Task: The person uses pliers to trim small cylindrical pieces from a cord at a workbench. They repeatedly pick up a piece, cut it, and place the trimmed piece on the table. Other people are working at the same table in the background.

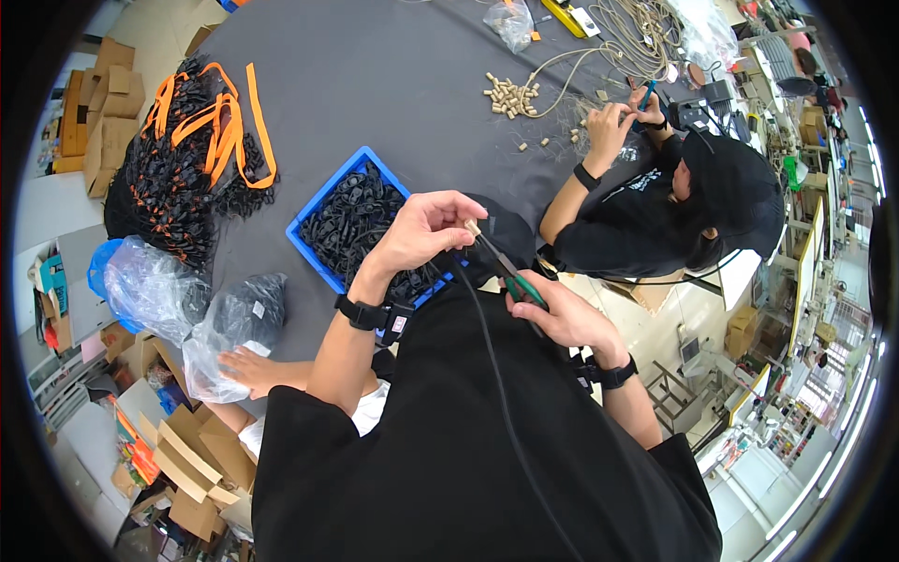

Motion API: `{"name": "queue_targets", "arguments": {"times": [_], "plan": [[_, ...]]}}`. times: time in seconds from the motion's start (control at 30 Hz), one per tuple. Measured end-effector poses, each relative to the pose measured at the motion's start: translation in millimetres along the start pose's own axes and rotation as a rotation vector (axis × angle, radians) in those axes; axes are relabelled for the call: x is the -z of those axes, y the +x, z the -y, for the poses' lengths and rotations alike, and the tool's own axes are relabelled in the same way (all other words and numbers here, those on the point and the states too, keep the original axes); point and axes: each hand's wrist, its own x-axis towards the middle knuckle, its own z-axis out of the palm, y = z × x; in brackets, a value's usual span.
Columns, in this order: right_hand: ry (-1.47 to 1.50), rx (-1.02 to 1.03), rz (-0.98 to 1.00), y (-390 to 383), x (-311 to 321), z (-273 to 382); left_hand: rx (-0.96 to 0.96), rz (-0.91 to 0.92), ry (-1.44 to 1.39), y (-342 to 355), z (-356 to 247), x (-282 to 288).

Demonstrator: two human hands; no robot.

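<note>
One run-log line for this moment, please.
left hand: pinching small tan piece | right hand: holding green-handled pliers, tips at the piece | nearby: blue bin with black parts

The pliers (509,270) are green-handled, the fitting (472,227) beige. The bin (304,244) is blue, its parts (348,217) black. The desk (403,94) is plain grey, the straps (221,140) bright orange, the shirt (440,421) black.

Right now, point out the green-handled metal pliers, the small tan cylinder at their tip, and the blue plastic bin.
Green-handled metal pliers (507,267), head view: metal near the pivot.
Small tan cylinder (472,227), head view: its exposed side.
Blue plastic bin (327,190), head view: upper-left rim.
</note>
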Motion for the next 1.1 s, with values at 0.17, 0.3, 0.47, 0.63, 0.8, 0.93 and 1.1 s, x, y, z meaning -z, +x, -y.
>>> {"name": "queue_targets", "arguments": {"times": [0.17,0.3,0.47,0.63,0.8,0.93,1.1], "plan": [[0.257,0.106,0.068,9.5,1.5,-25.9,-0.205,-0.063,0.001,1.5,12.7,4.7],[0.572,0.032,0.117,10.4,7.7,-35.3,-0.114,-0.169,-0.027,5.3,17.8,-1.4],[0.58,-0.019,0.144,12.4,12.7,-37.1,-0.056,-0.151,-0.016,19.1,18.8,-15.1],[0.569,-0.025,0.154,18.5,10.8,-34.1,-0.059,-0.135,-0.03,25.0,17.5,-16.7],[0.544,-0.027,0.093,16.8,7.0,-34.3,-0.028,-0.25,0.085,30.9,25.0,-24.8],[0.594,-0.029,0.079,15.5,4.4,-43.5,-0.085,-0.261,-0.012,35.5,40.2,-32.2],[0.461,-0.01,0.108,17.3,6.6,-42.2,-0.285,-0.299,-0.316,31.7,30.3,-21.1]]}}
